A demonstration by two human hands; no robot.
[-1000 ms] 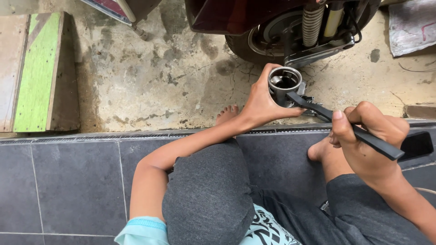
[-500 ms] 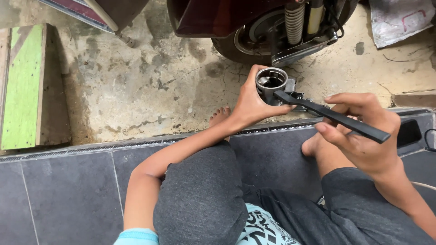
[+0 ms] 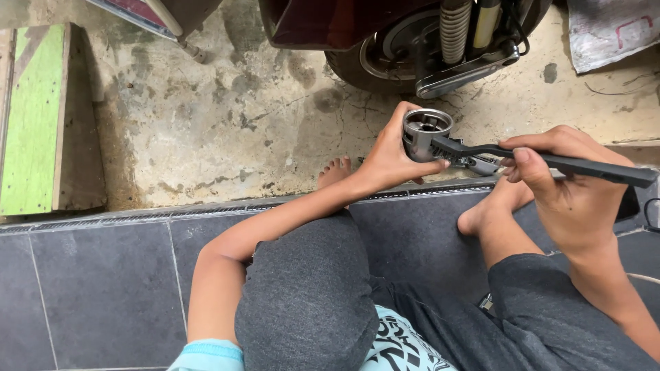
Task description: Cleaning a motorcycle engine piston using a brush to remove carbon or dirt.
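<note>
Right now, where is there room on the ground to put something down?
The stained concrete floor lies bare between the green wooden board and the dark wheel. The grey floor tiles left of the knee are bare too. It is crowded around the metal cylinder and black brush.

The single head-worn camera looked steeply down from close above the seated person's knees, facing the concrete floor (image 3: pixel 227 130) and wheel (image 3: pixel 385 62) ahead.

Cylindrical part (image 3: pixel 426 132): bare metal, dull sheen. Brush (image 3: pixel 550 162): matt black plastic. Floor (image 3: pixel 227 130): rough stained concrete. Tiles (image 3: pixel 103 288): smooth dark grey.
</note>
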